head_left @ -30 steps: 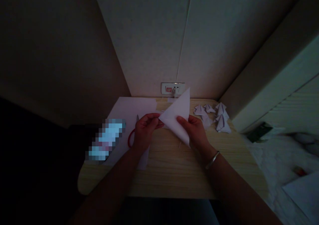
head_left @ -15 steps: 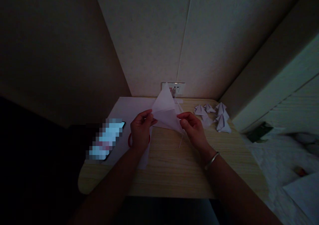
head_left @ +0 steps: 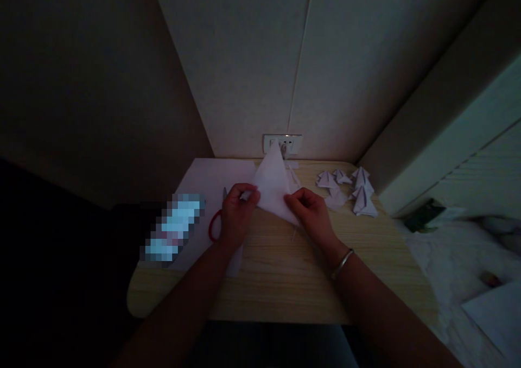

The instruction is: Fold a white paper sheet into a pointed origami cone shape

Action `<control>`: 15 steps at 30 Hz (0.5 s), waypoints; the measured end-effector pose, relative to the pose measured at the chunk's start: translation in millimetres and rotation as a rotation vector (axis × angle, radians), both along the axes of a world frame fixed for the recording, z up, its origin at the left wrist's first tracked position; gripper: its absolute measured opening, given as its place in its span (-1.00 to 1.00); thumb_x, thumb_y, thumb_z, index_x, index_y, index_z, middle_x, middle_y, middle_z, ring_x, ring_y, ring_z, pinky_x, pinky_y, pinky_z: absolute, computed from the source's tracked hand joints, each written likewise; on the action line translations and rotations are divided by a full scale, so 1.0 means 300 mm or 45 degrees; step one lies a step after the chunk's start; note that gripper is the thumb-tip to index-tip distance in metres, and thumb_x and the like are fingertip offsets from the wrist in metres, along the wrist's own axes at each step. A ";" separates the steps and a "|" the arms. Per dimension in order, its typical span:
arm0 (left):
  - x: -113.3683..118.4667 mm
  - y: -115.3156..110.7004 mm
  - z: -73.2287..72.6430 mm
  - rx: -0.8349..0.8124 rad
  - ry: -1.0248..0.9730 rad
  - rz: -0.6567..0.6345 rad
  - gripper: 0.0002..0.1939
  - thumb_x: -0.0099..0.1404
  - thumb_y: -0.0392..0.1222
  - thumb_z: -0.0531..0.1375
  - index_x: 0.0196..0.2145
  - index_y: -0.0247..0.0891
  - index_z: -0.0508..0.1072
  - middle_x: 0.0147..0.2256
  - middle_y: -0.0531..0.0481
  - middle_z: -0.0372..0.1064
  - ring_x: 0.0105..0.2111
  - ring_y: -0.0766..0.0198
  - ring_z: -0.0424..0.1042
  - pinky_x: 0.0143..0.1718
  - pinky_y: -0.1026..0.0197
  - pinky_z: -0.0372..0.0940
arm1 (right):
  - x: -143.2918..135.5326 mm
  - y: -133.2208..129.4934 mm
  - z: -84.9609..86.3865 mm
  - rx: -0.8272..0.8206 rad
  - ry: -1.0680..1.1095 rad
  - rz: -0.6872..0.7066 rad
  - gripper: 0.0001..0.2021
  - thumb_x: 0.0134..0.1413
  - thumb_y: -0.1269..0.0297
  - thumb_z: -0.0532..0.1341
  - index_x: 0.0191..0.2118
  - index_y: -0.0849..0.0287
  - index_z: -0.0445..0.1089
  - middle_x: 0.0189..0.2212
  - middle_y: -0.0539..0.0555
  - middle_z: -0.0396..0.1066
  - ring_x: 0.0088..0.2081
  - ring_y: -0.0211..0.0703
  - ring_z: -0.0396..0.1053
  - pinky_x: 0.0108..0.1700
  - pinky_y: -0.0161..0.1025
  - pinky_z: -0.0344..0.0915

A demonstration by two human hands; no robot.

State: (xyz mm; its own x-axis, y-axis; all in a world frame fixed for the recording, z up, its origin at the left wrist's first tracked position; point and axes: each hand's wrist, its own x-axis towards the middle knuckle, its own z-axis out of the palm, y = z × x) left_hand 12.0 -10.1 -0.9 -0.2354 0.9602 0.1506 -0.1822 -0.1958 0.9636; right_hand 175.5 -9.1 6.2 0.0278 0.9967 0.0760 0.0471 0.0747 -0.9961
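A piece of folded white paper (head_left: 272,186) is held up over the table, its pointed tip toward the wall. My left hand (head_left: 238,213) pinches its left edge between thumb and fingers. On the other side, my right hand (head_left: 311,210) grips the right edge the same way. Red-handled scissors (head_left: 215,226) lie on white paper sheets (head_left: 199,194), partly covered by my left hand. Behind the right hand, a narrow paper strip (head_left: 293,177) rests on the table.
Several folded paper figures (head_left: 362,191) stand at the right of the wooden table (head_left: 280,286). A lit phone (head_left: 175,229) lies at the left. A wall socket (head_left: 293,141) with a plug is just behind the table. A bed with white bedding (head_left: 443,265) is at the right.
The folded paper has turned over or flattened, its cross fold no longer showing, and its tip has dropped slightly. My hands have drawn closer together, uncovering more of the scissors.
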 end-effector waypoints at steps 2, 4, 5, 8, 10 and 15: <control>0.000 -0.007 0.006 -0.071 0.050 -0.077 -0.73 0.06 -0.12 0.28 -0.23 -0.17 0.48 -0.53 0.10 0.36 -0.58 0.41 0.29 -0.54 0.36 0.22 | 0.001 0.000 0.002 -0.007 0.008 0.004 -0.70 -0.12 0.07 0.29 -0.57 0.15 0.26 -0.66 -0.09 0.20 -0.60 -0.33 0.08 -0.56 -0.34 -0.01; -0.001 -0.010 0.010 -0.144 0.086 -0.125 -0.67 0.05 -0.09 0.28 -0.19 -0.18 0.51 -0.57 0.09 0.37 -0.59 0.37 0.31 -0.56 0.33 0.23 | 0.003 0.001 0.003 -0.017 0.011 0.016 -0.71 -0.12 0.08 0.29 -0.57 0.15 0.26 -0.65 -0.08 0.21 -0.60 -0.33 0.09 -0.56 -0.34 0.00; -0.002 -0.010 0.009 -0.163 0.093 -0.127 -0.66 0.04 -0.09 0.29 -0.19 -0.18 0.52 -0.56 0.08 0.39 -0.58 0.36 0.32 -0.56 0.33 0.23 | 0.004 0.002 0.003 -0.022 0.012 0.020 -0.72 -0.13 0.08 0.29 -0.56 0.15 0.26 -0.65 -0.08 0.22 -0.60 -0.32 0.09 -0.56 -0.33 0.01; -0.005 -0.002 0.002 -0.157 0.086 -0.086 -0.68 0.03 -0.09 0.30 -0.22 -0.19 0.54 -0.47 0.05 0.46 -0.52 0.36 0.35 -0.51 0.32 0.25 | 0.004 0.005 0.001 -0.046 0.039 0.023 -0.73 -0.15 0.10 0.31 -0.55 0.14 0.26 -0.63 -0.08 0.25 -0.60 -0.32 0.12 -0.55 -0.33 0.03; -0.007 0.004 -0.004 -0.143 0.063 -0.077 -0.69 0.04 -0.09 0.30 -0.22 -0.19 0.55 -0.39 0.02 0.50 -0.49 0.37 0.37 -0.47 0.33 0.26 | 0.002 0.006 -0.001 -0.067 0.076 0.036 -0.73 -0.16 0.11 0.32 -0.53 0.15 0.26 -0.62 -0.08 0.26 -0.59 -0.32 0.13 -0.54 -0.34 0.04; -0.013 0.008 -0.008 -0.149 0.041 -0.117 -0.69 0.04 -0.10 0.30 -0.22 -0.21 0.55 -0.32 -0.01 0.52 -0.42 0.34 0.40 -0.38 0.30 0.28 | 0.002 0.006 0.000 -0.082 0.130 0.044 -0.71 -0.17 0.10 0.33 -0.53 0.15 0.25 -0.64 -0.10 0.24 -0.61 -0.35 0.10 -0.57 -0.36 0.00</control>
State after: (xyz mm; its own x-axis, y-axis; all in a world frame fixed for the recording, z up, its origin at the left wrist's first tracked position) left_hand 8.0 -7.9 -3.2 -0.1427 0.9889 0.0421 -0.1631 -0.0654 0.9844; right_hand 176.1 -7.4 6.1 -0.0020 0.9999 0.0105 -0.0560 0.0103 -0.9984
